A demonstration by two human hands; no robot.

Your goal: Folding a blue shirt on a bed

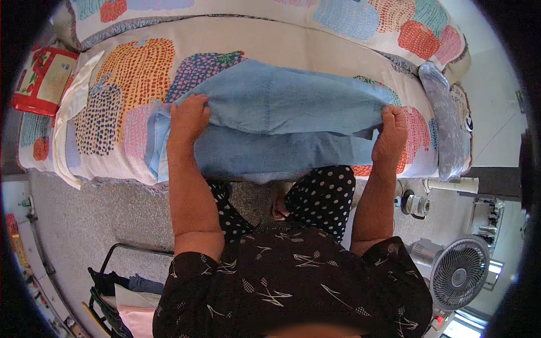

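Note:
A light blue denim garment (282,107) lies spread across the patterned sofa cover (248,39), with a lower layer hanging at the seat's front edge. Its upper layer is folded over, and I cannot make out which kind of garment it is. My left hand (190,116) grips the left side of the cloth, fingers closed around the fabric. At the right end, my right hand (391,130) pinches the corner of the upper layer between thumb and fingers. Between the hands the upper layer stretches fairly flat, with a seam down its middle.
A red package (45,81) and a cream cloth strip (76,121) lie at the sofa's left. A grey patterned cushion (442,118) sits at its right end. A fan (457,276) stands at lower right. Clothes hang over a black-framed rack (112,287) at lower left.

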